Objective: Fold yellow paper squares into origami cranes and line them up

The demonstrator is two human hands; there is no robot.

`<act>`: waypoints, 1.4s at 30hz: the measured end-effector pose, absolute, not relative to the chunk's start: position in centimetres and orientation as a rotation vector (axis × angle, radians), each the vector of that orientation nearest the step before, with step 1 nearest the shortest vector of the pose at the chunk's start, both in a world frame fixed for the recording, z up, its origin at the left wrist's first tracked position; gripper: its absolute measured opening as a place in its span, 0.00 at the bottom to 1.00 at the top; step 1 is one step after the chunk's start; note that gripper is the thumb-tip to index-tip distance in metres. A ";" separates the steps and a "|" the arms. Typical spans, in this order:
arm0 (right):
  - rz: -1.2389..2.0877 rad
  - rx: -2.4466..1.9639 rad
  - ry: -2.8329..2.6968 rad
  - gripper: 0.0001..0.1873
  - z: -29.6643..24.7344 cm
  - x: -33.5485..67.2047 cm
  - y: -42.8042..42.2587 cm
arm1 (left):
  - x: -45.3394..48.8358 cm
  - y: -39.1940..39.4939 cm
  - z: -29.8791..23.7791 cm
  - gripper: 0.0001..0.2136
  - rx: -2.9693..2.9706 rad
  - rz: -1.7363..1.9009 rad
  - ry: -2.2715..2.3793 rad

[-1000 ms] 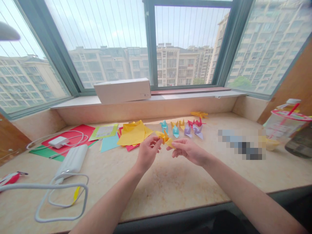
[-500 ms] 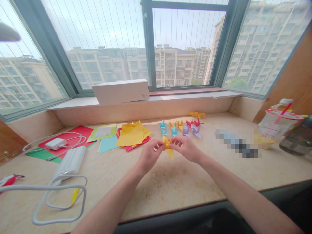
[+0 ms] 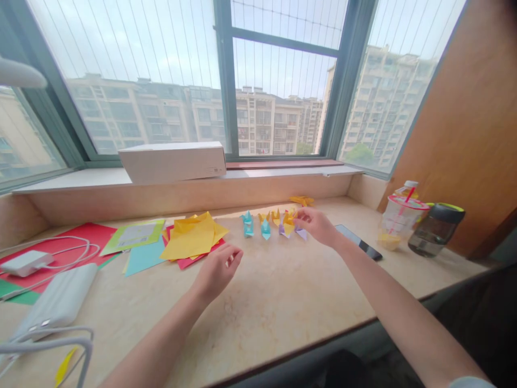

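Observation:
My right hand (image 3: 318,224) reaches out to the row of small folded paper cranes (image 3: 264,223) on the stone sill and pinches a yellow paper crane (image 3: 288,220) right among them. My left hand (image 3: 219,268) hovers loosely over the sill (image 3: 283,302) with its fingers apart and nothing in it. It is just in front of the stack of yellow, red and blue paper sheets (image 3: 193,235). Two blue cranes (image 3: 247,223) stand at the left end of the row. A further yellow folded piece (image 3: 302,200) lies behind the row.
A white box (image 3: 173,161) rests on the window ledge. At the left lie a power bank (image 3: 56,303), a charger with cable (image 3: 26,261) and red and green sheets. At the right are a dark phone (image 3: 358,241), a lidded cup with straw (image 3: 399,222) and a dark jar (image 3: 435,228).
Both hands held the yellow crane in front of me before. Now my right hand has carried it out to the row of cranes, and my left hand has let go and dropped back.

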State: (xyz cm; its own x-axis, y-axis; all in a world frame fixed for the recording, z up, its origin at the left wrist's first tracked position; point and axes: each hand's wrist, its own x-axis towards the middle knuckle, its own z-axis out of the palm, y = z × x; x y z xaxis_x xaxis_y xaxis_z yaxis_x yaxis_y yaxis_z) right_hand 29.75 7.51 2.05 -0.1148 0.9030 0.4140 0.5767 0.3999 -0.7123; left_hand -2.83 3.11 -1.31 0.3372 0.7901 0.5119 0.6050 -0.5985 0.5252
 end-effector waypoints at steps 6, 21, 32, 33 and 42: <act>0.382 -1.512 -1.814 0.13 2.8 39.7 9.2 | -2.8 3.2 -1.3 0.12 2.441 1.038 1.291; 0.500 -1.637 -2.038 0.09 -1.9 42.6 14.1 | -2.6 3.1 -0.7 0.10 2.425 1.027 1.301; 0.361 -1.702 -2.097 0.16 -1.0 44.2 14.3 | -2.8 3.0 -0.7 0.11 2.508 0.943 1.302; 0.334 -1.714 -2.088 0.15 -0.6 44.4 14.6 | -2.7 2.9 -0.7 0.11 2.515 0.942 1.296; 0.280 -1.740 -2.123 0.11 1.5 42.1 22.2 | -3.2 2.9 -1.3 0.12 2.587 0.874 1.296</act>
